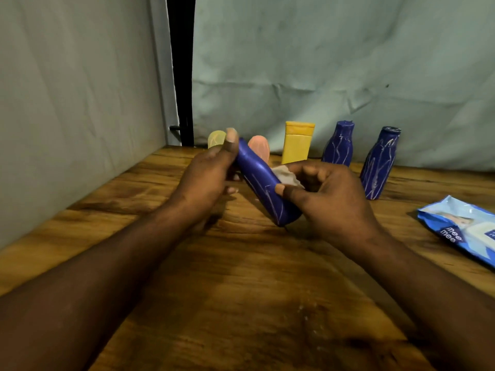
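Note:
A blue bottle with pale scribble marks is held tilted above the wooden table, its base toward me. My left hand grips its upper end, thumb up along the top. My right hand pinches a crumpled grey-white wipe against the bottle's side, thumb pressed on the blue surface.
Along the back stand a pale yellow piece, a pink piece, a yellow bottle and two more marked blue bottles. A blue wipes pack lies at the right edge. Cloth walls close the left and back.

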